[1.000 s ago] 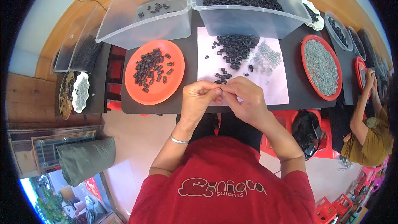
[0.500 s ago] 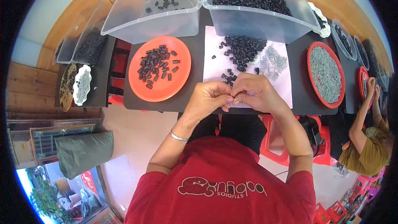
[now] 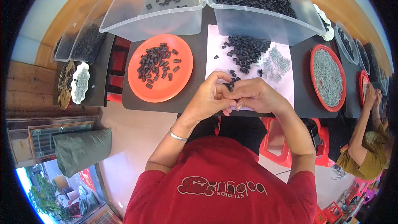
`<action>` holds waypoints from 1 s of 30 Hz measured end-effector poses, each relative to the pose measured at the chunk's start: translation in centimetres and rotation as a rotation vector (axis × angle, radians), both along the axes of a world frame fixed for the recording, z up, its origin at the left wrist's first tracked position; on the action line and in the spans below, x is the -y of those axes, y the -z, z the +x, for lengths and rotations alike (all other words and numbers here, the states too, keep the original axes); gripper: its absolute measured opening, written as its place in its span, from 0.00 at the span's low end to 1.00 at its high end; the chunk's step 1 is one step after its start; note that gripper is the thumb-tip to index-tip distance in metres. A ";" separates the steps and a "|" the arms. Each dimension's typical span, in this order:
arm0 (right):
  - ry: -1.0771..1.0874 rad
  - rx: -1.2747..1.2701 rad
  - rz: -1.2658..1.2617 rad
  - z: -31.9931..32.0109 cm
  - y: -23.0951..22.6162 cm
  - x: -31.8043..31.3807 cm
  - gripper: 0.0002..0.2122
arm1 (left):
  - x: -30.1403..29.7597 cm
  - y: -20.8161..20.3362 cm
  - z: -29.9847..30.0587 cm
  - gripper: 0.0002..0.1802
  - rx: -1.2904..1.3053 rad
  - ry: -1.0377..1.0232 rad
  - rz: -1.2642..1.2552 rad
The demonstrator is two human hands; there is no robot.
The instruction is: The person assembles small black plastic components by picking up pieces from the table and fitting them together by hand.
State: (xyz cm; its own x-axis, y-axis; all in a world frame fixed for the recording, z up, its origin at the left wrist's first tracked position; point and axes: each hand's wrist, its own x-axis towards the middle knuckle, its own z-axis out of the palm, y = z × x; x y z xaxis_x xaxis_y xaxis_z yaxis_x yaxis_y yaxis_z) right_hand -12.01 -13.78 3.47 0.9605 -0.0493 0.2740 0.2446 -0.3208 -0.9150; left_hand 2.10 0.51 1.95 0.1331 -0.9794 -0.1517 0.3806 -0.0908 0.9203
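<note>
My left hand (image 3: 210,97) and my right hand (image 3: 259,95) meet over the front edge of a pale pink sheet (image 3: 214,49). Thumbs and fingers of both are pinched together at one spot. Whatever small piece sits between the fingertips is hidden. Just beyond my fingers lies a heap of small black plastic pieces (image 3: 248,49), with a few strays nearer me. Right of that heap, thin silvery metal pieces, perhaps screws or pins (image 3: 278,64), are scattered on the sheet. Left of my hands, an orange-red plate (image 3: 159,93) carries many black pieces.
Two clear plastic bins (image 3: 166,27) stand at the back; the right one is full of black pieces. A red-rimmed plate (image 3: 314,79) of silvery metal pieces sits on the right. Farther right another person's arms (image 3: 360,120) work. Red stools (image 3: 275,149) stand below the dark table (image 3: 199,64).
My left index finger has lifted and bent away, opening a gap between the hands. My right hand has tilted flatter. The whole view has shifted slightly.
</note>
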 end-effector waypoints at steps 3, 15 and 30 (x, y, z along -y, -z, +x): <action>-0.010 -0.029 0.012 0.3 -0.2 0.2 0.13 | -0.1 -0.2 0.0 0.28 -0.011 0.001 -0.002; 0.026 0.016 -0.110 0.4 -1.1 -0.4 0.10 | -0.2 -0.1 0.1 0.29 -0.044 -0.003 -0.008; 0.091 0.146 -0.236 1.1 -1.5 -0.4 0.11 | -0.5 0.3 0.0 0.31 -0.169 -0.178 -0.139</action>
State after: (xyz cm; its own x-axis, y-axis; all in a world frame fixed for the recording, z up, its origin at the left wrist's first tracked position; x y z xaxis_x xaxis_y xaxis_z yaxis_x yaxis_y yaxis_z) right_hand -10.91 -13.35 4.99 0.9046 -0.0519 0.4230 0.3285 -0.5473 -0.7697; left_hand 2.12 1.04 1.64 0.2889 -0.9559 -0.0524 0.5281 0.1135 0.8416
